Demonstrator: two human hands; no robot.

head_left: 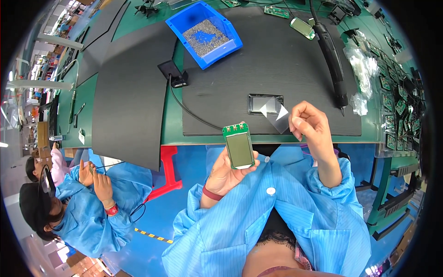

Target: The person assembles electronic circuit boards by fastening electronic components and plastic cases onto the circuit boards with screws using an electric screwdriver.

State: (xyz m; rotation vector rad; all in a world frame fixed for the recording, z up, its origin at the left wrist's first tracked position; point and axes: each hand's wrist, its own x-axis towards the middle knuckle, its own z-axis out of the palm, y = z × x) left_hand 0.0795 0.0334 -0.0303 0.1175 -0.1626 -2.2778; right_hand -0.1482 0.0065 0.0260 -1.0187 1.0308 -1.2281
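Observation:
My left hand [220, 176] holds up a green circuit board with an LCD screen [239, 150], its grey screen facing me, just in front of the table edge. Several metal contacts run along the board's top. My right hand [312, 125] is raised to the right, thumb and fingers pinching a clear plastic film [279, 123] by its edge. Behind the film, a small black rectangular housing [251, 108] with a window lies on the dark mat, partly covered by the film in this view.
A blue bin [206, 61] of small metal screws stands at the back. To the right lie a black electric screwdriver [333, 64], crumpled clear plastic [361, 69] and racked circuit boards [392, 108]. A black stand with a cable [173, 75] sits left. A co-worker [87, 203] works at far left.

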